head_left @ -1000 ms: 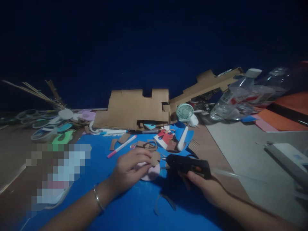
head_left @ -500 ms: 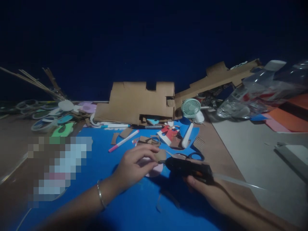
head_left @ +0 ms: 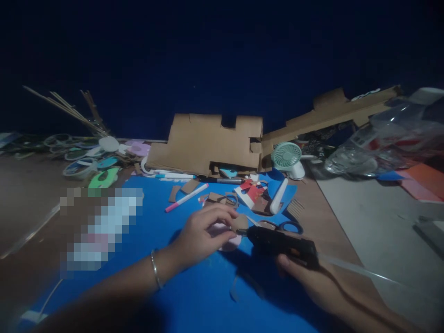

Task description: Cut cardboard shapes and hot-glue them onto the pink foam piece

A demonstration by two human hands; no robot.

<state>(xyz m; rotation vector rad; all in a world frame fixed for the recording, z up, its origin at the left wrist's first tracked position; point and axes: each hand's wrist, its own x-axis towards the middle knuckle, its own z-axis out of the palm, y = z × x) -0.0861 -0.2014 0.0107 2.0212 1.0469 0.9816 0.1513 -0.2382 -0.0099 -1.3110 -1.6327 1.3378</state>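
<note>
Between thumb and fingers my left hand (head_left: 204,233) pinches a small tan cardboard piece (head_left: 240,224). My right hand (head_left: 301,273) is closed around a black hot glue gun (head_left: 280,243), with a clear glue stick (head_left: 357,265) sticking out of its back. The gun's nozzle points left and is at the lower edge of the cardboard piece; whether it touches, I cannot tell. Below my left fingers a pale pink round piece (head_left: 231,243) is partly covered. Dark-handled scissors (head_left: 290,227) lie just behind the glue gun.
Under my hands is a blue sheet (head_left: 194,300). A pink-and-white marker (head_left: 187,197), cardboard scraps and a white-handled tool (head_left: 279,196) lie beyond. Further back stand a large cardboard piece (head_left: 208,143), a green fan (head_left: 287,155) and plastic bottles (head_left: 385,134). A blurred-out object (head_left: 104,226) lies left.
The whole view has shifted, so everything appears further right. My hands, the cardboard piece and the glue gun keep nearly the same positions relative to each other.
</note>
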